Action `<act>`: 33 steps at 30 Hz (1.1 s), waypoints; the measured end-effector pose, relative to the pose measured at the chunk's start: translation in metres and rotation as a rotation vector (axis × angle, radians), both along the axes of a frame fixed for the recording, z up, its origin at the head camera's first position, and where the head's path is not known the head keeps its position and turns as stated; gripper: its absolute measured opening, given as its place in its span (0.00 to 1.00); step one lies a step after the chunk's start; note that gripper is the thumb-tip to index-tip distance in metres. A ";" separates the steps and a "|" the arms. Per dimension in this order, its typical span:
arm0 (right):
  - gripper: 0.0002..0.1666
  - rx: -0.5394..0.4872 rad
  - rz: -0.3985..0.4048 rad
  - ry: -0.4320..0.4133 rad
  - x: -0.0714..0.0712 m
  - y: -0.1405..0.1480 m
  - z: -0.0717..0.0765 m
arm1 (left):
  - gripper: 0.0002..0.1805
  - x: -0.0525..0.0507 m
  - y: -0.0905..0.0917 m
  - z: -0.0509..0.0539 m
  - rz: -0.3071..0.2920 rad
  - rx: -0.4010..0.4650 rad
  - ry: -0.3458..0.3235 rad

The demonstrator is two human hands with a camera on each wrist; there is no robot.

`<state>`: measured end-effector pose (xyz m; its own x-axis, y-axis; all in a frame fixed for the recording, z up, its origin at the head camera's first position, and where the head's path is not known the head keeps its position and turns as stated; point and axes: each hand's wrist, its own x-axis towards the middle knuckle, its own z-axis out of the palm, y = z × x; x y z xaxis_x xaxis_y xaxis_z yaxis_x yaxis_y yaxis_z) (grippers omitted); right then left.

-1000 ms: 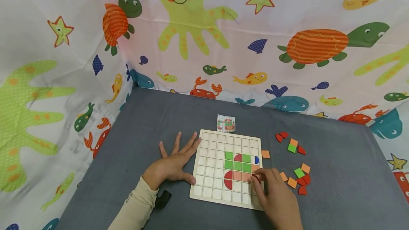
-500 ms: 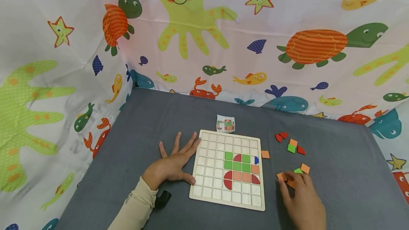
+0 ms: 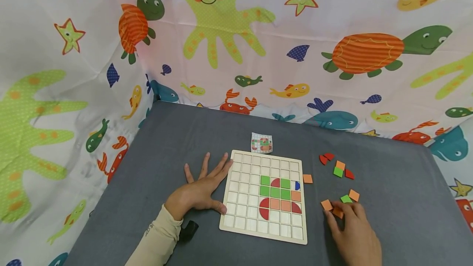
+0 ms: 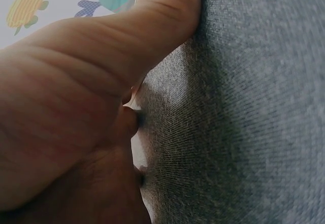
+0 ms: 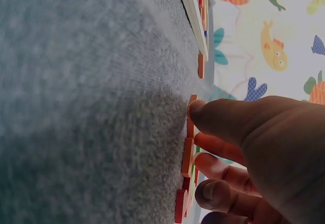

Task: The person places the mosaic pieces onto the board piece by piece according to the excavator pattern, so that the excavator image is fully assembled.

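Observation:
A pale wooden grid board (image 3: 242,198) lies on the grey cloth. Green, orange, red and blue pieces fill some cells in its right half. My left hand (image 3: 197,194) is spread at the board's left side, thumb and a fingertip against the edge; its thumb (image 4: 152,21) looms large in the left wrist view. My right hand (image 3: 354,229) is over the loose pieces right of the board, fingers loosely bent. Its thumb tip (image 5: 199,111) is at an orange square tile (image 3: 327,205). Another orange square (image 3: 338,213) is partly hidden by the fingers. The red pieces there are covered in the head view.
A small printed pattern card (image 3: 261,143) lies behind the board. One orange square (image 3: 308,179) sits by its right edge. More loose pieces include red quarter-rounds (image 3: 349,174) and a green square (image 3: 338,172). A cloth with sea animals (image 3: 258,73) walls the back and left.
My right hand has left the board and moved right to the loose tiles. A red quarter-round now shows in the cell where its fingers were. The left hand stays put.

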<state>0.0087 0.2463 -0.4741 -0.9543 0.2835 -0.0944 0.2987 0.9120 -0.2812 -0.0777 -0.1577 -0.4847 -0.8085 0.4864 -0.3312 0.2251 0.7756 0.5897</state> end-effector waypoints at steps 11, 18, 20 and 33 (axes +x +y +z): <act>0.23 -0.016 0.055 0.017 0.000 -0.010 -0.003 | 0.76 0.003 0.002 0.009 -0.010 -0.007 -0.013; 0.20 -0.030 0.115 0.008 -0.003 -0.011 -0.001 | 0.77 0.002 0.001 0.003 -0.003 0.006 -0.013; 0.21 -0.044 0.124 -0.012 -0.004 -0.011 0.000 | 0.77 0.002 0.001 0.001 -0.003 0.011 -0.011; 0.19 -0.126 0.318 0.067 0.003 -0.041 0.011 | 0.78 -0.002 -0.001 -0.007 -0.012 0.005 0.022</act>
<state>0.0118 0.2058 -0.4631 -0.9983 -0.0388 -0.0439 -0.0176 0.9133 -0.4068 -0.0793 -0.1589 -0.4914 -0.8098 0.4975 -0.3111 0.2472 0.7702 0.5880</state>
